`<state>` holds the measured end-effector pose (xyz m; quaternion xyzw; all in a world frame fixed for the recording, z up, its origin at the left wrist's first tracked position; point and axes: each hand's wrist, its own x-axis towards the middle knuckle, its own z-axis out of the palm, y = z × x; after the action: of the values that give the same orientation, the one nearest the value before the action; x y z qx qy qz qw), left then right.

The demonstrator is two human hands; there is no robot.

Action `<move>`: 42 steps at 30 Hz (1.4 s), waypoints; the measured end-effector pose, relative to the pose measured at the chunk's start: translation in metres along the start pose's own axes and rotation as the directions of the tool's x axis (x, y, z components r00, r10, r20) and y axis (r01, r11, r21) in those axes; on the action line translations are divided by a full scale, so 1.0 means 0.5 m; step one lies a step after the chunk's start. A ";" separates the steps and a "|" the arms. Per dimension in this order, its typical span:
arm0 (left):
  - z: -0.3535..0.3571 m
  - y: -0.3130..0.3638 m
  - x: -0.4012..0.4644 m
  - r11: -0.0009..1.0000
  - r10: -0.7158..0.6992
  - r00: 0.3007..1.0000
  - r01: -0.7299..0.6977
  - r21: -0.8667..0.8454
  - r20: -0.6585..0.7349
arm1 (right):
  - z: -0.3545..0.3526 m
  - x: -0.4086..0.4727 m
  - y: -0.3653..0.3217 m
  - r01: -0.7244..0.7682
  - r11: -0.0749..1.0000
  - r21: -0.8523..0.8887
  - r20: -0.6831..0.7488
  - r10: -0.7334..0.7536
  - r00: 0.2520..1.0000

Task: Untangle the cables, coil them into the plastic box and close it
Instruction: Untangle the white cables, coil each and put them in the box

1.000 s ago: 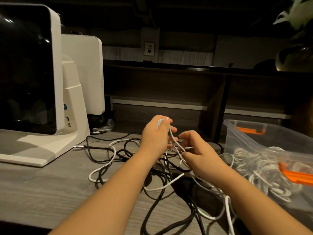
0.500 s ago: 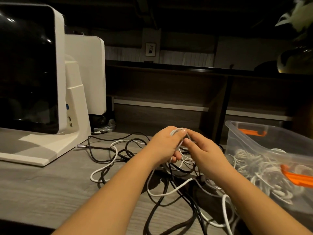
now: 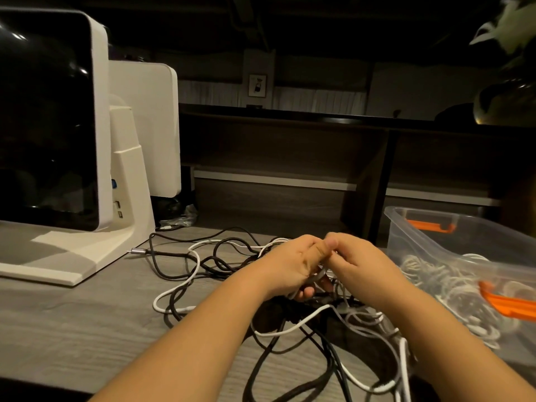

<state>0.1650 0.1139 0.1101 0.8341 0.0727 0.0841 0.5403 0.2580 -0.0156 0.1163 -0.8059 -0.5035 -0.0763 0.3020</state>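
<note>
Dim, warm lighting; background beyond left hand [image 3: 293,266] near black. Glare on dark screen [image 3: 43,117] far left. Wide-angle bending at edges; slight blur throughout.

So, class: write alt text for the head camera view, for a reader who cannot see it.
Two hands, left hand and right hand, meet over tangled black and white cables on a wooden desk, gripping a white cable. A clear plastic box with coiled cables sits right; a white monitor stands left.
</note>
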 end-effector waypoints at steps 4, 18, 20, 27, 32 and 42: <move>-0.004 0.001 -0.005 0.998 0.058 0.997 -0.059 0.022 0.056 | -0.002 -0.004 0.001 0.026 0.993 0.118 0.074 -0.034 0.997; 0.001 0.006 -0.013 0.984 0.088 0.996 -0.091 0.153 0.030 | -0.006 -0.007 -0.021 -0.207 0.901 0.382 0.247 0.116 0.962; 0.000 0.006 -0.013 0.984 0.083 0.997 -0.081 0.158 -0.005 | 0.002 -0.005 -0.020 -0.192 0.917 0.349 0.203 0.126 0.971; 0.009 0.026 -0.015 0.977 0.052 0.997 -0.038 -0.212 0.057 | 0.011 0.011 -0.028 -0.071 0.996 -0.062 0.007 0.071 0.997; -0.019 0.022 -0.018 0.983 -0.036 0.968 0.078 -0.164 0.247 | 0.016 0.012 -0.008 -0.071 0.997 -0.032 -0.055 0.069 0.996; -0.015 0.028 -0.017 0.901 -0.172 0.940 0.271 -0.339 0.294 | 0.023 0.009 0.005 0.051 0.983 0.177 -0.190 -0.017 0.982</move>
<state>0.1556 0.1130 0.1255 0.7055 0.0800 -0.0747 0.7002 0.2603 -0.0063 0.1080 -0.7555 -0.4914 -0.1113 0.4187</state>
